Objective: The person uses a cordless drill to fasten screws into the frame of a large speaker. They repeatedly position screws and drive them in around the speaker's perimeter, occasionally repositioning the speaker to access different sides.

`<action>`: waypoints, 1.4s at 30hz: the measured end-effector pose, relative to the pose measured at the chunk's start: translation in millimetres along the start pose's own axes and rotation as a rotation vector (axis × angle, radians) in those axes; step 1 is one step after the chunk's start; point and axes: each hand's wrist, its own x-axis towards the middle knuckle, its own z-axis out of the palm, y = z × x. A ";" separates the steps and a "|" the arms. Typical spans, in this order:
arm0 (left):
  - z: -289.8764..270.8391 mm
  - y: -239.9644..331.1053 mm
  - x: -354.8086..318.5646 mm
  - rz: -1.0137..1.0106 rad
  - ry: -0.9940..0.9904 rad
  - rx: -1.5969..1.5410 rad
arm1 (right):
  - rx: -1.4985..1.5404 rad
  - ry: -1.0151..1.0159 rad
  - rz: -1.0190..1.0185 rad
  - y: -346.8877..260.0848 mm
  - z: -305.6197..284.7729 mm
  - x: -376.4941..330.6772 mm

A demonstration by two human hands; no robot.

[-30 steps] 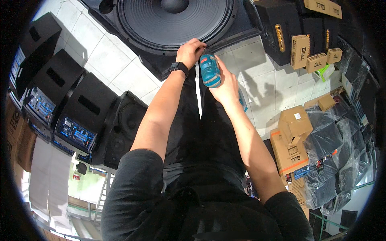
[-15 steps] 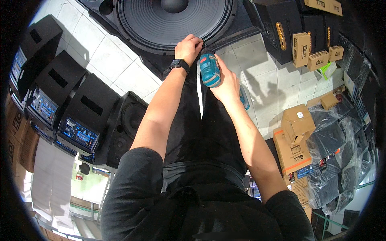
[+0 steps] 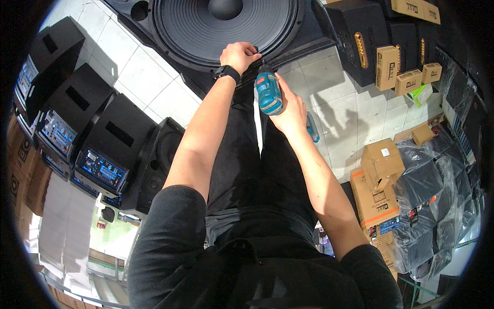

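Observation:
A large black speaker cone (image 3: 206,31) fills the top middle, set in a black cabinet (image 3: 303,49). At the near edge of its round frame is my left hand (image 3: 239,56), wearing a black wristwatch (image 3: 227,73). Its thumb and fingers are pinched together; a small dark bit shows at the fingertips, too small to name. My right hand (image 3: 291,110) is wrapped round the handle of a teal cordless drill (image 3: 268,95). The drill's black nose points at the speaker's near rim, just right of my left fingertips and apart from them.
Several black powered speakers (image 3: 116,134) with lit blue panels stand at the left. Small brown boxes (image 3: 386,67) sit by black cabinets at the upper right. Larger cartons (image 3: 373,198) and plastic-wrapped black units (image 3: 419,180) are stacked at the right. White tiles (image 3: 334,103) cover the floor.
My left hand has shifted slightly up and left, away from the drill's nose, leaving a gap between them. The drill stays in my right hand, almost in the same place.

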 end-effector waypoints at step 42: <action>20.7 -10.2 -29.2 0.314 0.187 0.113 | -0.017 0.001 -0.030 -0.1 -4.7 0.7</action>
